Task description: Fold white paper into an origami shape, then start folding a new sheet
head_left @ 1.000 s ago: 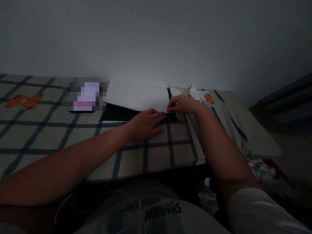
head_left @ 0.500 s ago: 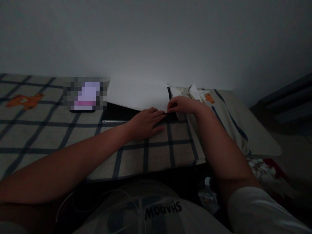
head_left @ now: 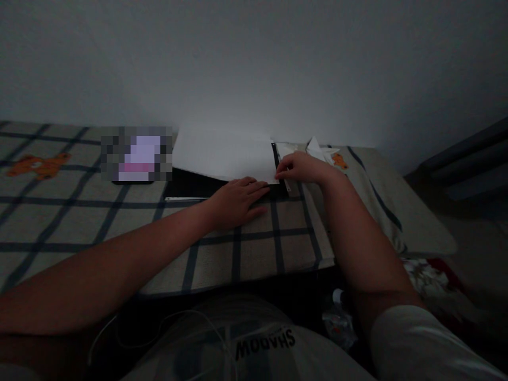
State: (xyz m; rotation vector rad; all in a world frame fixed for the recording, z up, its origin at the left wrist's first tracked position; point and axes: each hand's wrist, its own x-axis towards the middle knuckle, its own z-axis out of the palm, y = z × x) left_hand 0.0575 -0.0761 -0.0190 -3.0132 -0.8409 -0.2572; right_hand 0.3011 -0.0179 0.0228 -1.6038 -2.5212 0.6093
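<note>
At the far left, an orange bear-shaped figure [head_left: 38, 165] showed on the beige cloth with dark blue stripes [head_left: 87, 222]. Next came a dark flat phone with a lit lavender screen [head_left: 142, 153], partly blurred out. Just beside it lay a flat black rectangular folder-like item [head_left: 190, 184], its near left edge marked by a thin white strip. Over this, near the wall, was a broad sheet of plain white paper [head_left: 222, 151], whose near edge bowed upward on the left.

The sheet looked light and pliable, likely to crease or tear under a hard pull and to slide if nothing weighed it down. The near right corner seemed the best place for a fingertip pinch, with a flat palm steadying the near edge.

The left hand [head_left: 240, 202] lay palm down there, fingers extended and the thumb apart. The right hand [head_left: 299, 166] was bent at the wrist, thumb and fingertips drawn together at that corner; whether paper was between them, I could not tell. Beyond it stood a pointed folded white paper piece [head_left: 315, 148].
</note>
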